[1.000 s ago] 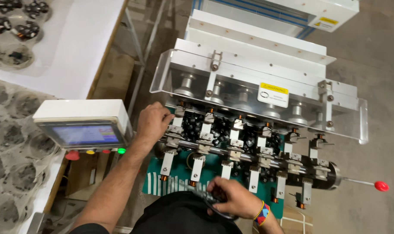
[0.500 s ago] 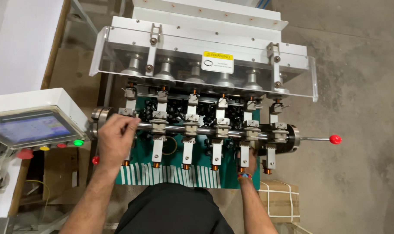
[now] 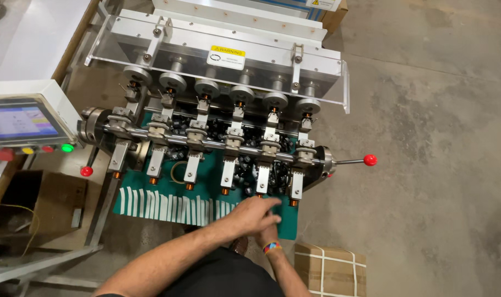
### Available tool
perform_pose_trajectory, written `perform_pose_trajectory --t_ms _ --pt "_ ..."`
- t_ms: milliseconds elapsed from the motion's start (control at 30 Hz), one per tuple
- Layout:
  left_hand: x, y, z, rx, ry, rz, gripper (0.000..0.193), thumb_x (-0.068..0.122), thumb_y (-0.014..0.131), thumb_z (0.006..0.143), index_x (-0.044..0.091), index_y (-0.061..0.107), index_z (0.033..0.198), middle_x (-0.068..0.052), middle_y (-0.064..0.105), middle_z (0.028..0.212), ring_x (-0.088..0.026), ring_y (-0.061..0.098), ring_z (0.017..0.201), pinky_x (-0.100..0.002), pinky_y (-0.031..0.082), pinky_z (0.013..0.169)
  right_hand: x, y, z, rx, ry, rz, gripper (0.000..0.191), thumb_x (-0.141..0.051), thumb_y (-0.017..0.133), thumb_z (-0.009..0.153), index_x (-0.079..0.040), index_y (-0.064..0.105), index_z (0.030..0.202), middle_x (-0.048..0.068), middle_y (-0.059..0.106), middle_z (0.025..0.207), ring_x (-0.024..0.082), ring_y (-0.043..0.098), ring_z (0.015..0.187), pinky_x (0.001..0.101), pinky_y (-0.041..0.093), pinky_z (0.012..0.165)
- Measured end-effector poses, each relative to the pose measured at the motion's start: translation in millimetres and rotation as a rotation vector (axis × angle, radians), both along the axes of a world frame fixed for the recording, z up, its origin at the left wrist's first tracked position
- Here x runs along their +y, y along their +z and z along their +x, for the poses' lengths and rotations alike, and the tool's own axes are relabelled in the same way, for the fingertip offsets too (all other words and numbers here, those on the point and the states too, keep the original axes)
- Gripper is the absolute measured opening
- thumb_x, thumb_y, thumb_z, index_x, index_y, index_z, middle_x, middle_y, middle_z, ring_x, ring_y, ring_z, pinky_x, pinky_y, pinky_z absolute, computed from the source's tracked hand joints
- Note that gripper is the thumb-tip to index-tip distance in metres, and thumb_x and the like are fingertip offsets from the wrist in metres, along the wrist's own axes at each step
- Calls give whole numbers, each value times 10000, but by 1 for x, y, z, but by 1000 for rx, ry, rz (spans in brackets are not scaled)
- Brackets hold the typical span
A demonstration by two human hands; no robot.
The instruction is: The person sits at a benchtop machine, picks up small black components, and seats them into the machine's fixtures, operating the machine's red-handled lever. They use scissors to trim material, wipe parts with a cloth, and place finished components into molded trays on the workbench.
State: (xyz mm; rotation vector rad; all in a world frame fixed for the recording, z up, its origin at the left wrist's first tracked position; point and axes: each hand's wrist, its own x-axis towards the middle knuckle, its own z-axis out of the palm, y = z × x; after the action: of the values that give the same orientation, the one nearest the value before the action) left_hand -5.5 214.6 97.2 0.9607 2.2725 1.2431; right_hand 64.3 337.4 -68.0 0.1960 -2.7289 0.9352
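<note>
Head view:
Left hand [image 3: 254, 215]: lies flat over the right, fingers [image 3: 271, 204] loosely together, resting on the green mat [image 3: 206, 181].
Right hand [image 3: 268, 234]: mostly hidden beneath; cannot tell its fingers' state.
Mat: under the winding machine [image 3: 217, 110], below its row of copper-tipped spindles [image 3: 223, 176].
Control panel [image 3: 25, 118]: left of machine.

The winding machine [image 3: 217, 137] is bright metal — its shaft [image 3: 206, 142] polished and glossy, its clamps brushed. The guard [image 3: 327, 91] is clear glossy plastic. Beneath lies a matt green mat [image 3: 129, 190] with pale paper-like strips [image 3: 162, 206]. The lever knob [image 3: 370, 160] is glossy red plastic. The floor [image 3: 437, 137] is rough, mottled concrete; the box [image 3: 330, 269] — matt brown cardboard.
</note>
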Motion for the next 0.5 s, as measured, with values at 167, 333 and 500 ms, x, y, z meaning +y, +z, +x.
perform_pose_trajectory --t_ms 167,333,500 --pt "85 -10 0 -147 397 16 474 281 670 905 52 600 1314 -185 736 786 -384 717 761 -497 564 699 23 -23 99 -786 139 -264 287 -227 710 845 -100 767 1096 129 785 981 259 768 863 360 596 807" --pt "137 -47 29 52 262 11 213 221 650 961 73 743 1082 -194 729 859 -408 706 830 -513 566 730 78 -33 127 -687 -65 -413 241 -258 756 840 -71 747 993 134 791 952 253 776 835 338 608 774" --pt "126 -105 49 281 -110 -449 365 110 821 661 13 701 992 -191 690 1057 -406 707 909 -496 592 743 126 -17 97 -518 -357 51 303 -351 609 983 -112 794 997 122 741 1055 340 696 972 425 539 829"
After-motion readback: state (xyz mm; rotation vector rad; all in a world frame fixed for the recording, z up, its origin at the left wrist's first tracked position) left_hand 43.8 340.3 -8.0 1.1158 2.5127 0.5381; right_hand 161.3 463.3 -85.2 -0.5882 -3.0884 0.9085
